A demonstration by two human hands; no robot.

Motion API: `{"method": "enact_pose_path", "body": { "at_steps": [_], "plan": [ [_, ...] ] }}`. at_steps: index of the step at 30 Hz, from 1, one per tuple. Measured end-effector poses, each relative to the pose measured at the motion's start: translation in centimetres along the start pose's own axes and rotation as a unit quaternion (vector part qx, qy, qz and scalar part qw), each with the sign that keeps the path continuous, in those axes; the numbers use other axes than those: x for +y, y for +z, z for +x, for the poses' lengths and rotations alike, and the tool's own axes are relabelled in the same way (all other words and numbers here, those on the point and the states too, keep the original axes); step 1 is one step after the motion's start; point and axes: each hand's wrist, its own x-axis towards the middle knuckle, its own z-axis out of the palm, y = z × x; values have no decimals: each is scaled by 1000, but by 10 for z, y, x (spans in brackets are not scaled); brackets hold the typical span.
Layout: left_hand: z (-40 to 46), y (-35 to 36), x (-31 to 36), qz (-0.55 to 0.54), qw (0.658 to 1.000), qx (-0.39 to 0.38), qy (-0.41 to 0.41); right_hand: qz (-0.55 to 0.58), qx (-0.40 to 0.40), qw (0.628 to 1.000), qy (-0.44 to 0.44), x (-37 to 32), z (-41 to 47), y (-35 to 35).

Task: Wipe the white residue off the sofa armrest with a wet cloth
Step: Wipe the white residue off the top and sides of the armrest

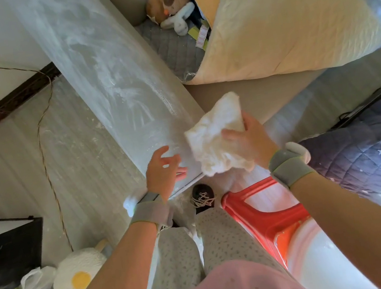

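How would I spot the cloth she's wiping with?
Find the long grey armrest, streaked with white powder. At its near end, the right hand holds the cloth. It is white, fluffy and crumpled, unlike the smooth yellow quilt beyond.

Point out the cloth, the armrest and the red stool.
cloth [217,137], head view, middle of its crumpled surface.
armrest [106,64], head view, top face with white residue.
red stool [266,217], head view, its red frame.

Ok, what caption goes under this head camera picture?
Right hand holds fluffy white cloth by powder-streaked grey sofa armrest; left hand hovers open.
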Motion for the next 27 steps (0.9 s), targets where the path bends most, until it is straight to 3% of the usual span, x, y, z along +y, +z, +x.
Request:
{"method": "enact_pose_path", "body": {
  "at_steps": [4, 6, 11, 17, 27],
  "plan": [
    [9, -19, -20, 127, 983, 134, 9, -154, 163, 972, -69, -7, 15, -24],
    [17, -17, -25, 161, 972, 170, 11, -254, 200, 944, -74, -2, 25, -24],
    [31, -13, -43, 186, 963, 176, -85, -332, 118, 934, -61, 29, 45, 2],
    [33, -11, -65, 132, 970, 154, -135, -249, 11, 968, 14, 47, 61, 18],
    [39, -15, -71, 72, 978, 162, -107, -327, 20, 940, -98, 46, 48, 55]
  ]
}}
